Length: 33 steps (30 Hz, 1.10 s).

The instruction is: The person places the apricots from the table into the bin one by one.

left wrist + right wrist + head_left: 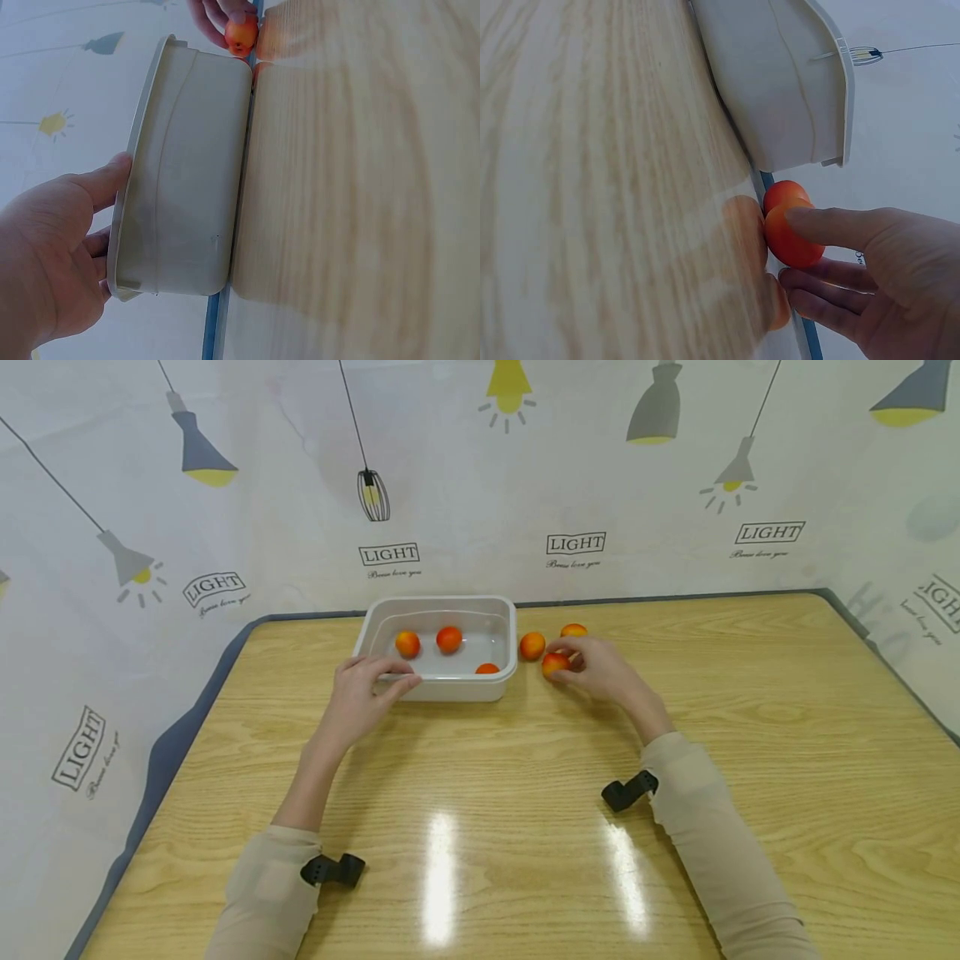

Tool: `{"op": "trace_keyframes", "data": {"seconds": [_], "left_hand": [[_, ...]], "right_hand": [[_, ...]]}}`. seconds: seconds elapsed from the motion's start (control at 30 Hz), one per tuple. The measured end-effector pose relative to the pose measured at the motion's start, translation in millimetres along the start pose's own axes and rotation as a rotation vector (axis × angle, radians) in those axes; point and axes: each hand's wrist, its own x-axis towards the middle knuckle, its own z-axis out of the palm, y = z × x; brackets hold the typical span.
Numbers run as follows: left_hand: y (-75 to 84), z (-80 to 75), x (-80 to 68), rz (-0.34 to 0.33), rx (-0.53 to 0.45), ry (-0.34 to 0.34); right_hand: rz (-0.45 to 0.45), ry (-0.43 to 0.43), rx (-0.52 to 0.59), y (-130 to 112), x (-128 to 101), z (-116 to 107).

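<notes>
Three orange fruits sit in the white tub — three remain outside. Your left hand grips its rim; your right hand pinches one fruit.

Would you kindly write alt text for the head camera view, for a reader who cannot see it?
A person's right hand pinches an orange-red fruit on a wooden table, while the left hand holds the near rim of a white plastic tub containing three similar fruits. Two more fruits lie just right of the tub.
</notes>
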Motion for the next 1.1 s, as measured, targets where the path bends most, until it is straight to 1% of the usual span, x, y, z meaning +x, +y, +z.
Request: {"op": "trace_keyframes", "data": {"seconds": [0.2, 0.37, 0.6, 0.83, 1.1], "left_hand": [[0.8, 0.1, -0.4, -0.002, -0.008, 0.000], [1.3, -0.1, -0.2, -0.006, -0.013, -0.007], [-0.2, 0.9, 0.2, -0.006, -0.012, -0.006], [-2.2, 1.1, 0.2, -0.013, -0.002, -0.014], [-1.5, 0.4, -0.1, -0.006, -0.014, -0.012]], "right_hand": [[0.027, -0.007, 0.023, -1.2, -1.1, -1.4], [0.033, 0.005, 0.042, -3.0, -1.5, -5.2], [-0.001, 0.064, 0.082, -10.3, -1.1, -10.5], [-0.030, 0.133, 0.075, -17.3, 0.9, -12.4], [-0.064, 0.191, 0.087, -28.5, 1.1, -15.3]]}}
